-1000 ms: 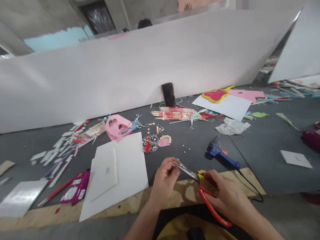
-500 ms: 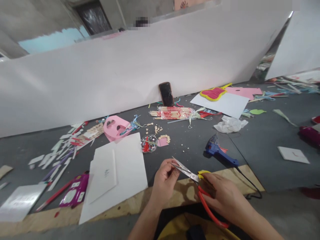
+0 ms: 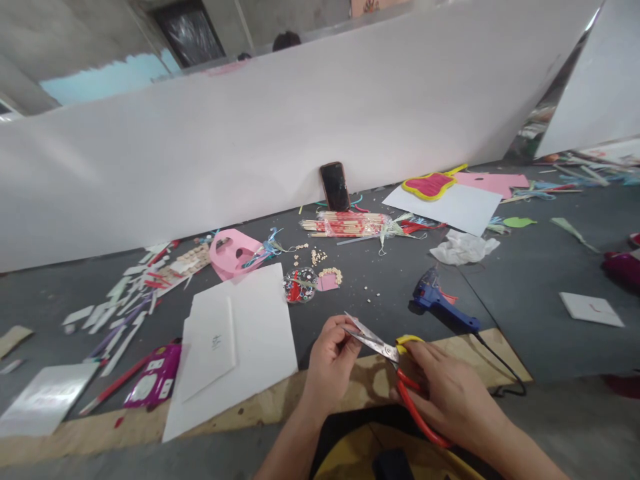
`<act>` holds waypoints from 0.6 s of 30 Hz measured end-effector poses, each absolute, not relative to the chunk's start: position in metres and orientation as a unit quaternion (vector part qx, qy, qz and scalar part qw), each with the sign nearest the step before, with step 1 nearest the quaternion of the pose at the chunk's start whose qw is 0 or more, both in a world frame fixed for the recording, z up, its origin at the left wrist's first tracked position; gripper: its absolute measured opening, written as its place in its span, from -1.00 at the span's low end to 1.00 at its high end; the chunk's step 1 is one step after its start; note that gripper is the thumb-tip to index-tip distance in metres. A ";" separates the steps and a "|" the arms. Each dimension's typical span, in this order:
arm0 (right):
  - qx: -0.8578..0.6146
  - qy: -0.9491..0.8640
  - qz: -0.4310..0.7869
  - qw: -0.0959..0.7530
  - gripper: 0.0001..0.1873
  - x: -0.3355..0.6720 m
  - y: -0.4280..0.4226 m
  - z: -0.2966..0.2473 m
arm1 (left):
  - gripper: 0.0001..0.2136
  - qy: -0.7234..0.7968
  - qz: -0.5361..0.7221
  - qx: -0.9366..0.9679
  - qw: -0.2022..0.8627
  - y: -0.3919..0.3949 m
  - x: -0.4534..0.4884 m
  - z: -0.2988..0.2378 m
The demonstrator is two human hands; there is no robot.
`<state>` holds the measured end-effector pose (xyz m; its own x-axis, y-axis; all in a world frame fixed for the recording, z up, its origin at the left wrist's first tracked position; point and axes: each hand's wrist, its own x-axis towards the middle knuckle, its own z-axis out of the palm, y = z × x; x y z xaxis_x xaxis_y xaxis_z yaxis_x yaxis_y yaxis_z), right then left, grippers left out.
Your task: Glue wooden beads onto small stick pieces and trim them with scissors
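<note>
My right hand [image 3: 445,380] is closed round the handles of the scissors [image 3: 376,341], which have one yellow and one red loop. Their blades are parted and point up and left. At the blade tips, the fingers of my left hand [image 3: 333,353] are pinched together; what they hold is too small or hidden to make out. Beyond my hands lie a few tiny white bits [image 3: 369,293], a round clear dish of beads [image 3: 300,285] and a small pink tag edged with pale beads [image 3: 329,280].
A blue glue gun [image 3: 443,303] with a black cord lies right of my hands. White paper sheets [image 3: 267,327] are on the left. Wrapped sticks [image 3: 350,225], a leaning phone [image 3: 335,187] and crumpled tissue [image 3: 464,248] stand further back, before a white partition [image 3: 225,140].
The view has shifted very slightly. My hands and the scissors keep nearly the same pose, with the blades still parted at my left fingertips.
</note>
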<state>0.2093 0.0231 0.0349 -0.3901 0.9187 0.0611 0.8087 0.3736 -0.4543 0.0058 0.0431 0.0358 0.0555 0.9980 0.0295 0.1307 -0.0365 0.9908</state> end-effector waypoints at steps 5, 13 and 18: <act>-0.525 -0.823 0.152 0.156 -0.73 0.212 0.023 0.027 | -0.77 0.516 0.459 0.551 0.468 0.043 0.007 0.036; -0.511 -0.825 0.161 0.177 -0.75 0.210 0.024 0.031 | -0.78 0.522 0.460 0.551 0.461 0.043 0.007 0.038; -0.517 -0.822 0.164 0.176 -0.77 0.210 0.024 0.029 | -0.83 0.523 0.459 0.542 0.471 0.041 0.007 0.035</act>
<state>0.2102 0.0239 0.0290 -0.4041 0.9069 0.1197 0.7919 0.4123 -0.4505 0.0071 0.0415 0.0349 0.0314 0.9995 0.0049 0.1357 -0.0091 0.9907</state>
